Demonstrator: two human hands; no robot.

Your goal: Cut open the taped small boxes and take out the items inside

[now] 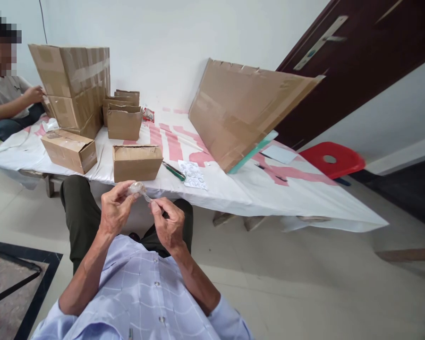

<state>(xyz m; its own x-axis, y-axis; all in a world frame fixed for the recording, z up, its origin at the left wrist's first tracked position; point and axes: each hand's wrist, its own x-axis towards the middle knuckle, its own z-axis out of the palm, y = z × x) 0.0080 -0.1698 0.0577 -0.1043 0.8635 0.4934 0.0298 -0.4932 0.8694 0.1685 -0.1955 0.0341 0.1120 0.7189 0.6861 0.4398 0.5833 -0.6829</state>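
Between finger and thumb, my left hand (115,208) grips what looks like a small roll of clear tape (137,187). A thin see-through strip runs from it to my right hand (168,222), whose fingers pinch the strip's end. Both hands are in front of the table's near edge, above my lap. Just beyond them, a small cardboard box (138,164) stands on the table. To its right lie a green utility knife (174,171) and a sheet of paper with printed or written marks (192,175).
Another small box (70,150) lies to the left, before a tall stack of cartons (74,85). Open boxes (124,123) stand behind. A large cardboard sheet (244,104) leans at the right, near a red stool (335,159). At the far left sits another person (10,101).
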